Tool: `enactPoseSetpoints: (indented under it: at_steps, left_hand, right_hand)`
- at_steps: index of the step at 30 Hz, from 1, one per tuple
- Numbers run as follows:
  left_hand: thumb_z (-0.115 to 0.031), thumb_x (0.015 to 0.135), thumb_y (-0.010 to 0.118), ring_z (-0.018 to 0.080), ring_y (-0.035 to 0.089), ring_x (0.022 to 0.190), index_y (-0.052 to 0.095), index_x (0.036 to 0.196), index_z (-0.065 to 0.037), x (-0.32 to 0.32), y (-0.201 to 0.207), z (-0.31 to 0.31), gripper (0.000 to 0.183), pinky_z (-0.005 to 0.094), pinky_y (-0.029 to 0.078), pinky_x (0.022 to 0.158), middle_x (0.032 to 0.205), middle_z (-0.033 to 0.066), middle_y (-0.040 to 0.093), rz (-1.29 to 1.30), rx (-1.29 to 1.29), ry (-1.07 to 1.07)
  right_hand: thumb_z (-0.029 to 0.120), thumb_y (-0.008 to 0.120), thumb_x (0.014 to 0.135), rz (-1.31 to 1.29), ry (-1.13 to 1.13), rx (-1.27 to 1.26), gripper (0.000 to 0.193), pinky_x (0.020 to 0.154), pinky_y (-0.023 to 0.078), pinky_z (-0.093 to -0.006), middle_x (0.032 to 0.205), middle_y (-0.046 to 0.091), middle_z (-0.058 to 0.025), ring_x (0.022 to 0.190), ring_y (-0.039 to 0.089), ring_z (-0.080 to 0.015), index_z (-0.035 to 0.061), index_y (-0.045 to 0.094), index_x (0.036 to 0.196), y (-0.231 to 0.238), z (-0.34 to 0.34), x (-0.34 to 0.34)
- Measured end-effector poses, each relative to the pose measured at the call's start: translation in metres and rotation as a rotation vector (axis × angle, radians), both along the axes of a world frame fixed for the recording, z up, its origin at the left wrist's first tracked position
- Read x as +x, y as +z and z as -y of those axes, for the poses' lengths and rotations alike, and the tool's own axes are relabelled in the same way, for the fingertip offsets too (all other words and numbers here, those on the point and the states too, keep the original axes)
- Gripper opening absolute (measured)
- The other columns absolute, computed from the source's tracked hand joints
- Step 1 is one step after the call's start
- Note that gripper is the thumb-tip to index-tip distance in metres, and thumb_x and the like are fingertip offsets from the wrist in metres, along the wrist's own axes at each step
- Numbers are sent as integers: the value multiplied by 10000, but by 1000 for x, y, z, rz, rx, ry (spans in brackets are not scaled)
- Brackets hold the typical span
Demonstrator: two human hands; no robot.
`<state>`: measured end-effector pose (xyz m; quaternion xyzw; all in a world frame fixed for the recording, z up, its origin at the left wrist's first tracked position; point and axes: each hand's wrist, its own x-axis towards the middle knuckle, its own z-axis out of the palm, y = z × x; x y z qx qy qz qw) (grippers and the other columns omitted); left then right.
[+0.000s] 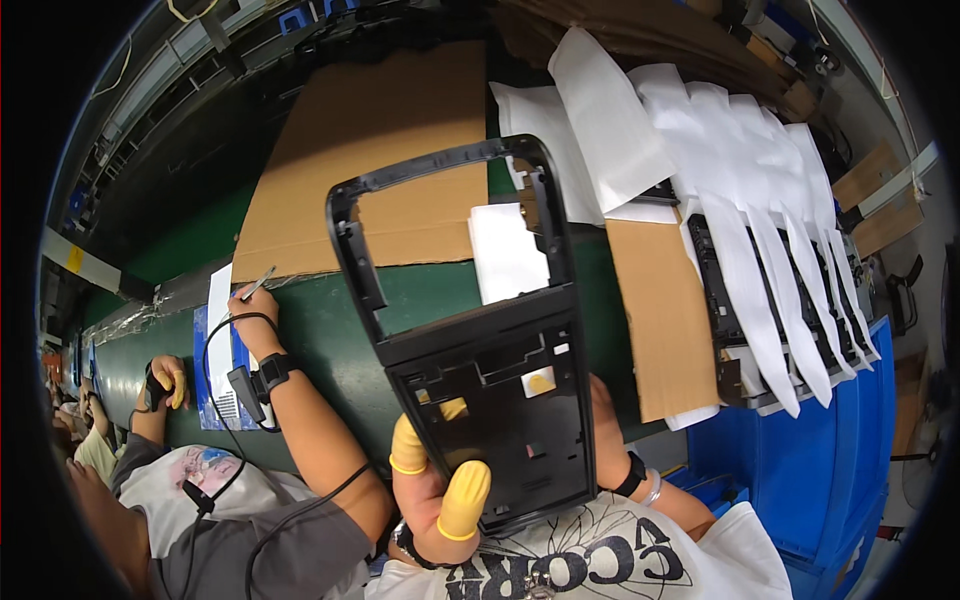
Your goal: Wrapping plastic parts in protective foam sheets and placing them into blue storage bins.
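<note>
In front of me stands a black plastic housing frame (490, 420), tilted upright, with an open window at its top and a solid panel below. Small yellow and white patches show on the panel. My left hand (440, 495), with yellow finger cots, grips its lower left edge, the thumb lying over the front. My right hand (604, 425) is at the right edge; its fingers are mostly hidden behind the panel.
A cardboard sheet (390, 150) lies on the green table (430, 295), near white paper (508, 250). White foam sleeves (740, 150) cover stacked black parts at right, beside a blue bin (740, 460). A co-worker's hand (257, 305) holds a pen at left.
</note>
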<state>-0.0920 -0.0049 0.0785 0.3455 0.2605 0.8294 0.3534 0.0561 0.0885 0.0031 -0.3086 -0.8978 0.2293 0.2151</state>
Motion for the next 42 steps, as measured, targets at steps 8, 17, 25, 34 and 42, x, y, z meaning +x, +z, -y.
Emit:
enactPoseSetpoints:
  at_steps: [8,17,25,34,42]
  left_hand:
    - [-208,753,631,231,531,1021,292,1306,43,19,70,-38,695,322,458,857,1196,163,468,211,-377,-165]
    - [-189,912,425,222,621,851,538,1037,7,7,63,-67,258,331,521,723,957,124,631,613,-162,-395]
    - [-209,906,439,233,614,894,545,1055,-16,16,73,-68,266,348,510,755,1001,113,625,539,-157,-442]
    - [-91,878,480,217,584,935,493,1137,-29,26,84,-50,267,346,476,820,1039,116,596,367,-64,-243]
    - [-146,886,436,158,525,1042,313,1302,-5,16,58,-23,456,294,449,860,1184,96,492,220,-63,-139]
  right_hand:
    - [232,527,761,-55,173,39,413,1025,224,-439,1308,384,-183,1245,318,-319,30,540,1122,-1,-6,4]
    - [359,566,812,49,230,79,549,1039,221,-429,1307,388,-125,1233,337,-271,116,420,1282,-6,2,2]
    - [333,568,811,21,220,39,565,1048,210,-427,1344,355,-117,1259,304,-276,94,401,1295,-9,-1,7]
    - [230,634,764,-53,79,114,355,1005,281,-461,1134,484,-174,1182,384,-341,-46,546,969,-20,2,5]
    - [119,614,778,-499,311,-90,218,617,455,-349,894,572,-118,724,579,-270,32,576,974,42,6,14]
